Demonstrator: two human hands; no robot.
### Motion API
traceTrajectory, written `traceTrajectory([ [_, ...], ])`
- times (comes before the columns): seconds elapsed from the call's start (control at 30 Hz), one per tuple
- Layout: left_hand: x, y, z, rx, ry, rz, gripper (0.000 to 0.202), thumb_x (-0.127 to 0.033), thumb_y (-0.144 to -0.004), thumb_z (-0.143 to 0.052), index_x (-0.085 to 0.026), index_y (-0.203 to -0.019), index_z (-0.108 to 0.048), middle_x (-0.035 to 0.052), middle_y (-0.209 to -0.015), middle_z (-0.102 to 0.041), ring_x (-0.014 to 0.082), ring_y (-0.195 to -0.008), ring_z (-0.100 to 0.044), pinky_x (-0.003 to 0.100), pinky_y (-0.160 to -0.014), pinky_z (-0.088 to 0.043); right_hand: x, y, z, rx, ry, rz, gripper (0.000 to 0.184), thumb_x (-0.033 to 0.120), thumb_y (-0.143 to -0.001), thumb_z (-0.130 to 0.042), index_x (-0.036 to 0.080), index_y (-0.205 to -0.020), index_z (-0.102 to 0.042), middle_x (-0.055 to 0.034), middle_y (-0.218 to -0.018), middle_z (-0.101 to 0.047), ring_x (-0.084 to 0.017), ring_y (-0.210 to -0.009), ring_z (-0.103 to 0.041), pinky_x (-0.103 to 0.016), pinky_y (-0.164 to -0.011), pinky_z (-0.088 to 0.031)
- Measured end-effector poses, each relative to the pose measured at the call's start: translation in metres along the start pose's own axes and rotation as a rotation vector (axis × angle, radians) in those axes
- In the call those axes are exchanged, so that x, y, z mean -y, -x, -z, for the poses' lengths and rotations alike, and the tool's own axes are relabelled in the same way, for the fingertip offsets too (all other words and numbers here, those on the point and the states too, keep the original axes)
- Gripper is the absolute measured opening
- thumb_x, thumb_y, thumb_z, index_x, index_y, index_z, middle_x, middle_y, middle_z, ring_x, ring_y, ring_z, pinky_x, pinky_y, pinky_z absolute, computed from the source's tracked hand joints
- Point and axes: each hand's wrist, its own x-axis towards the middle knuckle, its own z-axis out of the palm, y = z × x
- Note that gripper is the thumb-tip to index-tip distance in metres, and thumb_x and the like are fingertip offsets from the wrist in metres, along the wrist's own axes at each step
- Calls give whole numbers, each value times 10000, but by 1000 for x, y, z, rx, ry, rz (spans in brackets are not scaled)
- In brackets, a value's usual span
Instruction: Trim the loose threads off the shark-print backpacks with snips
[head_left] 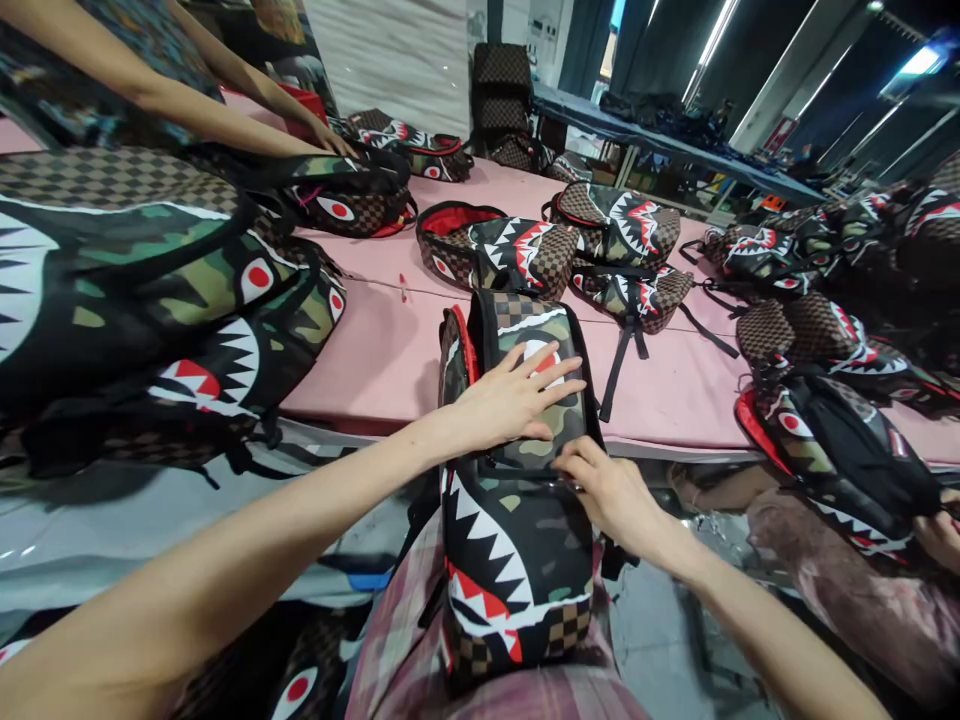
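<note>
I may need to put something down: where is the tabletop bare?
One patch of pink tabletop lies between the backpacks at left and the backpack under the left hand; a small red item sits toward its far side. Another patch, bordered by black straps, lies right of that backpack. Far right is crowded with bags.

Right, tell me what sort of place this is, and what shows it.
Probably a bag workshop or factory: many matching camouflage-and-checked backpacks with printed shark faces sit along a long pink-topped table, and a co-worker's bare hand is at one on the far left side.
</note>
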Motion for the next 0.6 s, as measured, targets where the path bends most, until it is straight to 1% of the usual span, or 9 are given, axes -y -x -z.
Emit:
traceTrajectory([
  [0.07,-3,6,1,6,2,6,772,-474,-770,-603,-252,-1406,-225,77,-1510,-186,333,-1379,-69,542,-1081,-113,-2,-9,7,122,116,-18,216,76,-820,-456,169,-975,-573,-65,-953,-584,-153,-701,-589,-240,-561,-403],
  [0.13,-10,6,3,17,11,22,848,-493,-719,-649,-237,-1405,-221,99,-1512,-168,358,-1374,-62,563,-1070,-116,-3,-16,11,189,126,-9,108,192,-845,-526,161,-933,-579,-54,-886,-585,-155,-678,-578,-242,-561,-381],
  [0.2,-19,3,3,41,18,45,955,-505,-637,-712,-209,-1401,-221,128,-1512,-146,392,-1366,-35,603,-1052,-107,-3,-20,12,236,70,18,181,312,-815,-609,157,-905,-586,-47,-840,-592,-164,-691,-575,-245,-585,-373],
  [0.23,-23,1,2,58,21,59,999,-495,-599,-742,-196,-1398,-221,140,-1512,-137,405,-1362,-19,622,-1044,-99,-4,-20,13,255,29,29,212,339,-790,-642,156,-882,-590,-41,-815,-594,-165,-694,-572,-245,-595,-369],
  [0.3,-32,-3,0,93,22,88,1038,-443,-563,-779,-188,-1396,-214,148,-1514,-116,410,-1360,-1,638,-1037,-90,-5,-18,11,255,-69,19,177,298,-762,-675,157,-824,-587,-21,-762,-587,-153,-678,-557,-237,-600,-359],
  [0.37,-37,-4,-2,118,18,126,1027,-369,-576,-786,-199,-1401,-200,136,-1519,-97,403,-1361,-9,636,-1039,-101,-6,-14,6,198,-167,-18,96,209,-767,-651,160,-770,-568,-2,-733,-570,-132,-653,-529,-225,-594,-348],
  [0.43,-40,-5,-5,130,15,156,1005,-316,-596,-774,-207,-1408,-191,119,-1523,-89,402,-1360,-29,636,-1039,-119,-7,-10,1,136,-246,-27,81,166,-778,-613,164,-735,-544,7,-730,-551,-116,-635,-498,-217,-583,-338],
  [0.5,-42,-5,-8,123,11,171,978,-287,-615,-753,-209,-1413,-193,104,-1525,-91,405,-1358,-51,637,-1040,-131,-7,-9,-3,115,-302,10,98,179,-797,-585,166,-719,-528,11,-725,-533,-110,-627,-476,-214,-578,-334],
  [0.6,-44,-7,-12,99,0,190,925,-262,-645,-720,-224,-1416,-211,82,-1527,-94,409,-1356,-76,637,-1044,-148,-10,-10,-4,147,-331,70,127,205,-823,-559,162,-711,-520,8,-714,-527,-110,-619,-465,-214,-580,-337],
])
